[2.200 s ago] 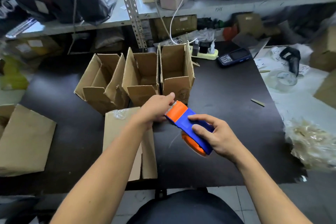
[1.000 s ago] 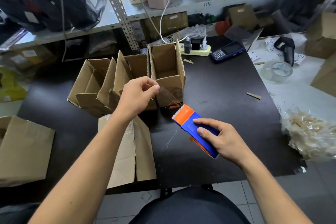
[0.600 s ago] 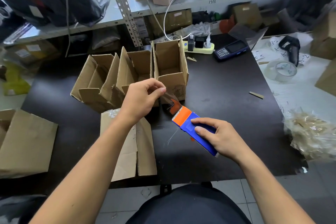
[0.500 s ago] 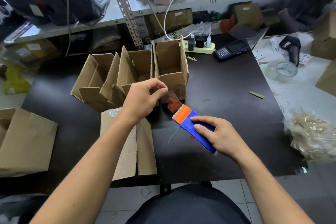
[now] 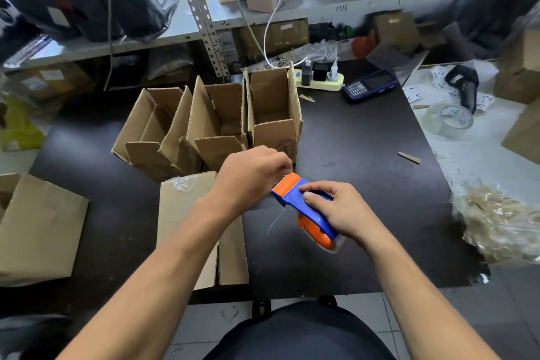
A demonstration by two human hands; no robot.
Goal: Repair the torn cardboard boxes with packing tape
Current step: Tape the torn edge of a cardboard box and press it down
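The tape dispenser [image 5: 304, 207] under the right hand's fingers [image 5: 314, 194] is smooth, slightly glossy blue and orange plastic. Beyond the left hand's fingers [image 5: 280, 162], the open boxes [image 5: 216, 126] are matt brown corrugated cardboard with rough, fluted cut edges. The flat box [image 5: 187, 213] below those fingers carries a crinkled strip of clear glossy tape. The table [image 5: 365, 184] is dark, matt and scuffed.

You face a dark table [image 5: 365, 155] under a cluttered grey metal shelf [image 5: 336, 13]; pale floor tiles [image 5: 371, 313] show below its near edge.
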